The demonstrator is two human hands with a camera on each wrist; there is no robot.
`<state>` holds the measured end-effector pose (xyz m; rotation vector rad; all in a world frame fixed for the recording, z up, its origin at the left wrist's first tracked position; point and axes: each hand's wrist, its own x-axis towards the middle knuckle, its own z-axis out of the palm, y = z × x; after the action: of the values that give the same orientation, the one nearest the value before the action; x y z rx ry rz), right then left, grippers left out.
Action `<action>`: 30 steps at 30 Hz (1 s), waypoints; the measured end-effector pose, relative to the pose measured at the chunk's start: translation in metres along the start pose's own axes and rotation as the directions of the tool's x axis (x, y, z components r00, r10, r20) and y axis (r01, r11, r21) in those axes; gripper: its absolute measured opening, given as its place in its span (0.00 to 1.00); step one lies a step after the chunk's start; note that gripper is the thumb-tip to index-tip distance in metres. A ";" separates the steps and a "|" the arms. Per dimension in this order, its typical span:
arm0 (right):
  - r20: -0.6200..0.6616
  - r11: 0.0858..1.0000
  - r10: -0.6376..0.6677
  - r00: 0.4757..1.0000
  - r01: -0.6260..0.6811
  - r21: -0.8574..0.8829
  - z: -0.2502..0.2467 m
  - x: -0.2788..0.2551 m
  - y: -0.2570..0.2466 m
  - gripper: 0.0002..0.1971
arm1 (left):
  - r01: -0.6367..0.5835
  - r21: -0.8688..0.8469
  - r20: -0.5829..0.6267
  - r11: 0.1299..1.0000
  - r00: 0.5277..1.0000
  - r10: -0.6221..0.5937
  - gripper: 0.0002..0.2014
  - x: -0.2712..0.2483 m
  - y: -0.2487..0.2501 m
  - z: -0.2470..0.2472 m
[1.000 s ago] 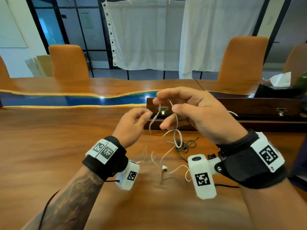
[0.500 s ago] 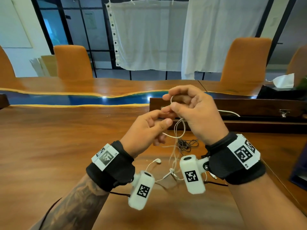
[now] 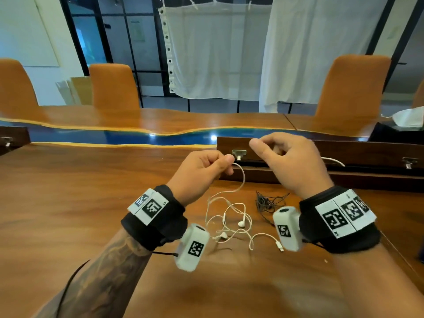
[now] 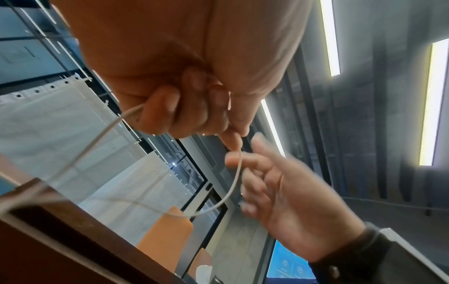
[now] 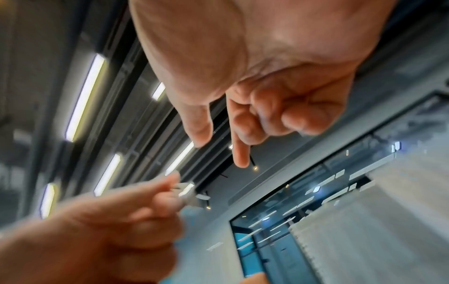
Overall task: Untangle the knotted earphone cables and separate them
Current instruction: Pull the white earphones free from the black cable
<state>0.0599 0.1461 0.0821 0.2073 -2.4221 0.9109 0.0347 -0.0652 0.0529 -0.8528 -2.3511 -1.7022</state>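
Pinching: your left hand has the white earphone cable between thumb and forefinger — other fingers curled in, per the left wrist view.
Left hand height: raised above the wooden table, near the right hand but apart from it.
Right hand: your right hand is up at the same level, fingers loosely curled, thumb and forefinger tips close together; the right wrist view shows nothing between them.
White cable: it drops from your left pinch in a curve to loose loops on the table between your wrists.
Earbuds: two white earbuds lie among those loops.
Plug: the white connector end rests on the table just beside the right wrist camera.
Black earphone cable: bunched in a small tangle on the table, just right of the white loops — whether they touch, cannot tell.
Behind: a dark wooden box sits past your hands.
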 end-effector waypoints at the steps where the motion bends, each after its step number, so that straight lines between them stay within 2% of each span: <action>1: 0.068 0.991 -0.043 0.997 0.034 0.132 0.004 -0.002 -0.005 0.15 | -0.021 0.012 0.013 1.000 1.000 0.021 0.16 0.003 0.002 0.004; 3: 0.296 0.938 -0.110 0.949 0.000 0.347 0.010 -0.005 -0.016 0.20 | -0.038 -0.022 0.033 0.999 0.999 0.038 0.16 0.007 0.006 0.008; 5: 0.407 0.931 -0.134 0.903 -0.027 0.365 0.011 -0.004 -0.017 0.21 | -0.035 -0.072 0.042 0.997 0.998 0.038 0.16 0.008 0.007 0.009; 8: 0.368 0.969 -0.088 0.926 -0.006 0.247 0.004 -0.001 -0.018 0.07 | -0.043 -0.036 -0.033 0.998 0.999 0.042 0.18 0.006 0.002 0.003; 10: 0.259 0.984 -0.040 0.965 -0.007 0.179 -0.003 0.002 -0.012 0.08 | -0.009 -0.034 -0.061 0.999 0.998 0.007 0.18 0.004 -0.007 -0.003; 12: 0.058 0.988 0.005 0.998 -0.014 0.151 -0.012 0.008 -0.002 0.10 | 0.063 -0.031 -0.031 0.998 0.997 -0.064 0.18 0.000 -0.019 -0.011; 14: -0.083 0.994 0.060 0.995 -0.052 0.099 -0.020 0.012 0.010 0.11 | 0.119 -0.022 -0.035 0.993 0.992 -0.119 0.17 -0.004 -0.028 -0.016; 15: -0.099 0.997 0.074 0.992 -0.073 0.018 -0.021 0.013 0.014 0.10 | 0.127 -0.012 -0.051 0.992 0.990 -0.128 0.16 -0.005 -0.030 -0.018; 17: -0.023 0.981 0.056 0.998 -0.059 -0.183 -0.014 0.012 0.016 0.09 | 0.099 0.019 -0.048 0.995 0.994 -0.098 0.14 -0.003 -0.028 -0.015; 18: 0.039 0.978 0.030 0.999 -0.021 -0.205 -0.007 0.009 0.013 0.14 | 0.070 0.042 -0.023 0.997 0.997 -0.069 0.13 -0.001 -0.024 -0.010; 19: 0.102 0.989 -0.006 0.995 0.021 -0.144 -0.001 0.006 0.008 0.21 | 0.037 0.063 0.005 0.997 0.999 -0.037 0.13 0.002 -0.018 -0.004; 21: 0.241 0.990 -0.073 0.968 0.041 0.135 0.011 0.000 -0.006 0.30 | -0.018 0.049 0.046 0.999 0.999 0.016 0.12 0.007 -0.007 0.007; 22: 0.324 0.966 -0.100 0.941 0.014 0.258 0.015 -0.001 -0.011 0.31 | -0.021 0.000 0.052 1.000 0.998 0.021 0.12 0.009 -0.003 0.011; 24: 0.431 0.939 -0.124 0.894 -0.036 0.343 0.021 -0.002 -0.014 0.29 | 0.008 -0.127 0.062 0.992 0.998 0.000 0.13 0.012 0.000 0.013; 27: 0.413 0.972 -0.146 0.899 0.053 0.229 0.019 0.000 -0.015 0.12 | 0.078 -0.208 0.081 0.975 0.995 -0.062 0.18 0.009 -0.006 0.011; 28: 0.384 0.979 -0.145 0.912 0.075 0.190 0.017 0.000 -0.014 0.08 | 0.096 -0.220 0.083 0.971 0.993 -0.079 0.17 0.008 -0.011 0.008; 30: 0.267 0.988 -0.113 0.957 0.080 0.131 0.011 0.002 -0.009 0.09 | 0.129 -0.247 0.093 0.960 0.990 -0.109 0.16 0.004 -0.021 0.004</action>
<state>0.0559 0.1327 0.0813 0.5239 -2.5815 1.0420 0.0218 -0.0646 0.0358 -0.8434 -2.3101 -2.0896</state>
